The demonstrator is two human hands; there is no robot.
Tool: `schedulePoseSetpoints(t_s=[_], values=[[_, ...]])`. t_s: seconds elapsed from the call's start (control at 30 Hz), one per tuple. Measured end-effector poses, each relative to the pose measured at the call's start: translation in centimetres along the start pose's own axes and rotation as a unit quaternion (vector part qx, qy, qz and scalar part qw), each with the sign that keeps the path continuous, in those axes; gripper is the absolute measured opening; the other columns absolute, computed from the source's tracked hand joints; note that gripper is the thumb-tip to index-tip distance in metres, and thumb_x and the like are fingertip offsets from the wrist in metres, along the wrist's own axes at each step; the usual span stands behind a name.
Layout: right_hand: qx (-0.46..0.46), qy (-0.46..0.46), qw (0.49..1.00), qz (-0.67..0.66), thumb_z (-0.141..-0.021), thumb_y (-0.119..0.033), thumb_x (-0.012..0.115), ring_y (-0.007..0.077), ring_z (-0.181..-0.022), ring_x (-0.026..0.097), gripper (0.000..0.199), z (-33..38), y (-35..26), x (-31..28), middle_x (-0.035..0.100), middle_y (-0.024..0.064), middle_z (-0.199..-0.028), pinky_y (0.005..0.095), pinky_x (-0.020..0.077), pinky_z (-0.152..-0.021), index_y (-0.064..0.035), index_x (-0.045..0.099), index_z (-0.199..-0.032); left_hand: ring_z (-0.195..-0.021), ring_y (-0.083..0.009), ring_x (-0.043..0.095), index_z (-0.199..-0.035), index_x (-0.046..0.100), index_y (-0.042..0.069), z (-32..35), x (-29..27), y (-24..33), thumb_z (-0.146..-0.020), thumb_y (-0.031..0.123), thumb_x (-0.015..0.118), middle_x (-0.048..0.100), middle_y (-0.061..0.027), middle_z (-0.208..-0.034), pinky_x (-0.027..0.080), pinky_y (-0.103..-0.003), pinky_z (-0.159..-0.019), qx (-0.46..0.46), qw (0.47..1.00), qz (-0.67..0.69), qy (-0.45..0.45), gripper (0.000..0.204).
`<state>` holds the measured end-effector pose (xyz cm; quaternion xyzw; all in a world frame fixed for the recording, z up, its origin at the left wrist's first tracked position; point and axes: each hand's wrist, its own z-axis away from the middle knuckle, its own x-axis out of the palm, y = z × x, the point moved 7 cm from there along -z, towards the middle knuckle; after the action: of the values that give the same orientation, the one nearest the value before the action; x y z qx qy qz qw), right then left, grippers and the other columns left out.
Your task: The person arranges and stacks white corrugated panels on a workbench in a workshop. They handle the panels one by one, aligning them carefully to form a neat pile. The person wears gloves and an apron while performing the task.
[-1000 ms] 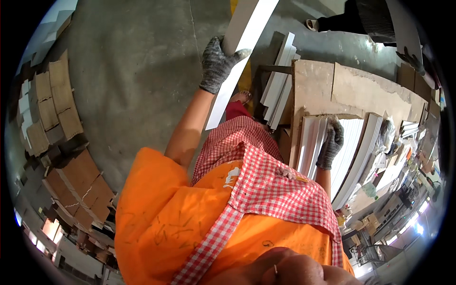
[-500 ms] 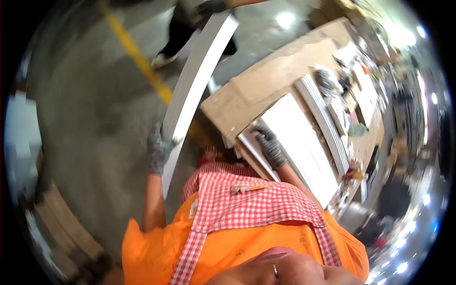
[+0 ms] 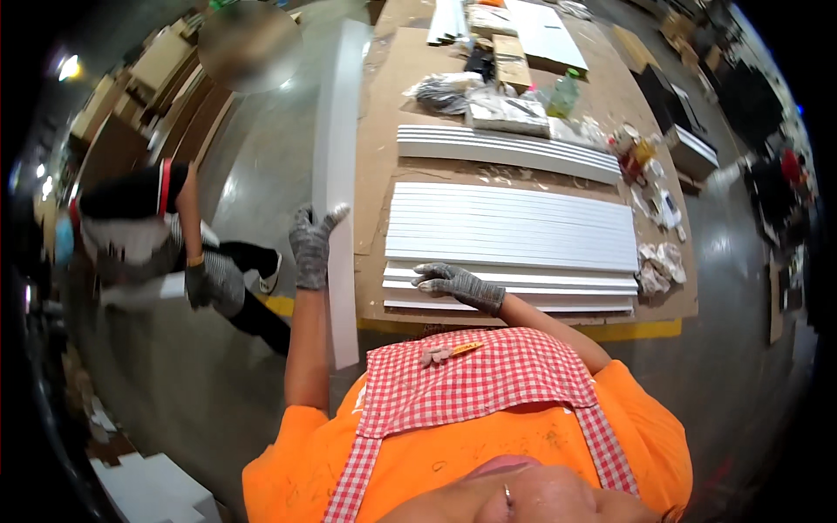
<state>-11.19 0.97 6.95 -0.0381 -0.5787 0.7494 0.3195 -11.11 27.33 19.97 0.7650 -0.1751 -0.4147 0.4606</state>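
Observation:
My left hand [image 3: 311,248], in a grey knit glove, grips a long white board [image 3: 336,157] near its closer end, the thumb over its edge. The board runs away from me along the table's left side. My right hand [image 3: 458,286], gloved alike, has its fingers stretched out over white strips [image 3: 558,286] at the table's near edge. Just beyond those strips lies a wide row of white slats [image 3: 514,225] side by side. A further stack of white slats [image 3: 506,152] lies behind that row.
The brown-covered table [image 3: 384,96] also carries plastic-wrapped items [image 3: 445,91], a green-tinted bottle [image 3: 564,94] and crumpled white wrapping [image 3: 660,266]. At my left a co-worker [image 3: 131,227] in dark clothes bends forward. Cardboard and panels [image 3: 166,61] stand at the far left.
My view has turned toward the table. The board in my left hand has swung alongside it, and the other person's gloved hand is no longer at its far end. My right hand stays over the strips.

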Motion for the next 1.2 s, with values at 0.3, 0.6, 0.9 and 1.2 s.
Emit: schedulePoseSetpoints(t_s=[0.3, 0.6, 0.9, 1.2], values=[[-0.037, 0.124, 0.99, 0.053, -0.078, -0.045, 0.069, 0.0232, -0.11, 0.052, 0.078, 1.6, -2.0, -6.9, 0.052, 0.0187, -0.117, 0.0315, 0.0457, -0.091, 0.0038, 0.039, -0.131, -0.064, -0.0138, 0.054, -0.081, 0.061, 0.0, -8.0, 14.3, 6.3, -0.072, 0.027, 0.077, 0.059, -0.0038, -0.074, 0.047, -0.03, -0.062, -0.08, 0.909, 0.404, 0.069, 0.033], [-0.158, 0.288, 0.893, -0.308, -0.075, -0.036, 0.075, 0.0226, -0.086, 0.064, 0.074, 6.8, -2.6, -14.9, 0.052, 0.0186, -0.107, 0.0318, 0.059, -0.077, -0.0009, 0.032, -0.124, -0.08, -0.0184, 0.059, -0.096, 0.061, -0.002, -8.6, 21.3, 4.0, -0.076, 0.029, 0.072, 0.061, -0.0078, -0.092, 0.049, -0.032, -0.072, -0.144, 0.856, 0.493, 0.05, 0.039], [-0.235, 0.465, 0.843, -0.134, -0.084, -0.04, 0.064, 0.0103, -0.059, 0.056, 0.046, 15.0, -6.0, -27.0, 0.054, 0.005, -0.072, 0.0236, 0.0477, -0.051, -0.0061, 0.046, -0.109, -0.096, -0.0267, 0.057, -0.112, 0.052, 0.007, -16.8, 14.6, -4.5, -0.083, 0.05, 0.052, 0.059, -0.0101, -0.106, 0.048, -0.04, -0.083, -0.166, 0.83, 0.526, 0.086, 0.051], [-0.103, 0.582, 0.807, -0.021, -0.085, -0.048, 0.057, 0.0089, -0.041, 0.045, 0.036, 20.6, -7.5, -39.3, 0.047, -0.0015, -0.052, 0.0225, 0.0328, -0.035, -0.0128, 0.051, -0.09, -0.098, -0.0282, 0.055, -0.107, 0.053, 0.006, -13.7, 17.7, -10.2, -0.08, 0.049, 0.048, 0.057, -0.0123, -0.103, 0.045, -0.044, -0.085, -0.234, 0.831, 0.477, 0.163, 0.051]])
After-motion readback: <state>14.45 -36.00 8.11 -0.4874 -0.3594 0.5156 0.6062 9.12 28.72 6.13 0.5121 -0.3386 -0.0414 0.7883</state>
